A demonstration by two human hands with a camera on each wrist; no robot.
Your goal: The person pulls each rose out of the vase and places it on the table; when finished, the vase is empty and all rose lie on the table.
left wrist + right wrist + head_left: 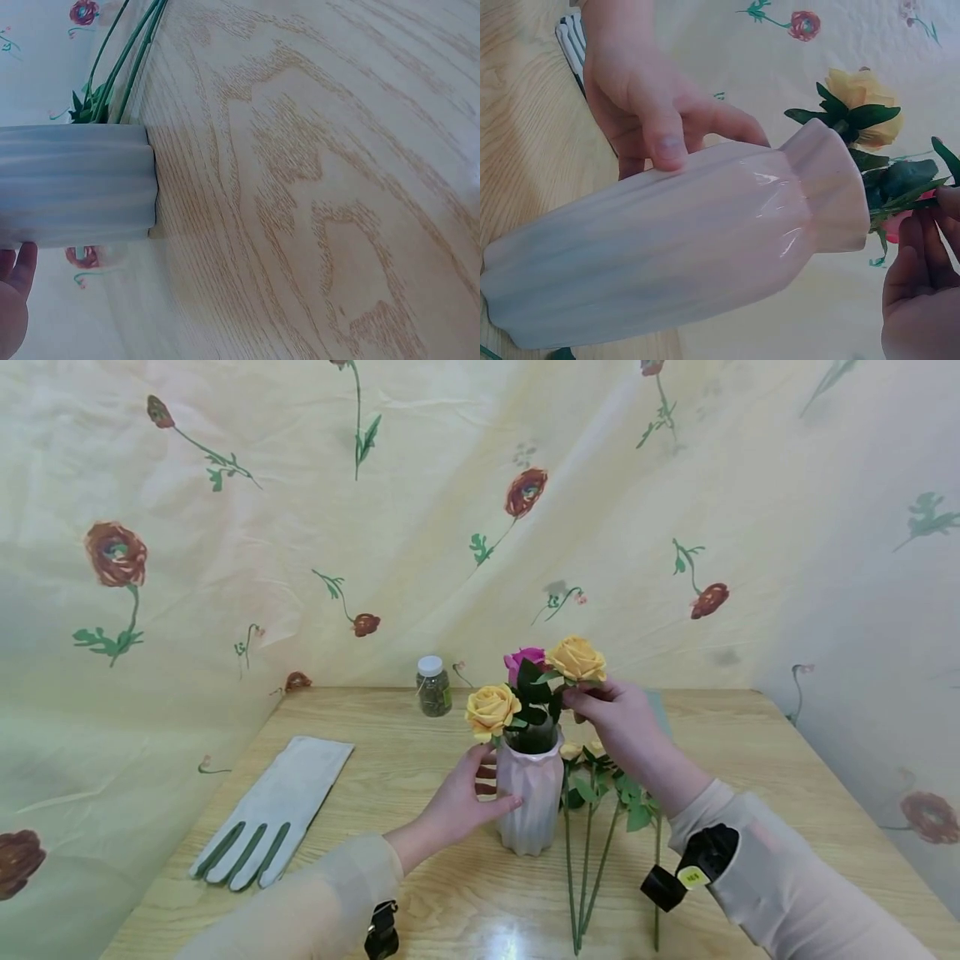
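Observation:
A pale, fluted ceramic vase (530, 802) stands upright on the wooden table. My left hand (457, 802) holds its left side, with the thumb on the front and the fingers farther round. The vase contains a yellow rose (492, 710) leaning left and a magenta rose (522, 662) at the back. Above the rim's right side, my right hand (622, 722) pinches the stem of another yellow rose (576, 658). In the right wrist view, that stem (922, 203) runs between thumb and fingers toward the vase mouth. Its lower end is hidden.
Several long-stemmed flowers (588, 827) lie right of the vase, their heads partly covered by my right arm. A white-capped jar (434, 689) stands at the back. On the left lies a pale glove (281, 802) with green between its fingers. A flower-printed cloth (435, 527) hangs behind the table.

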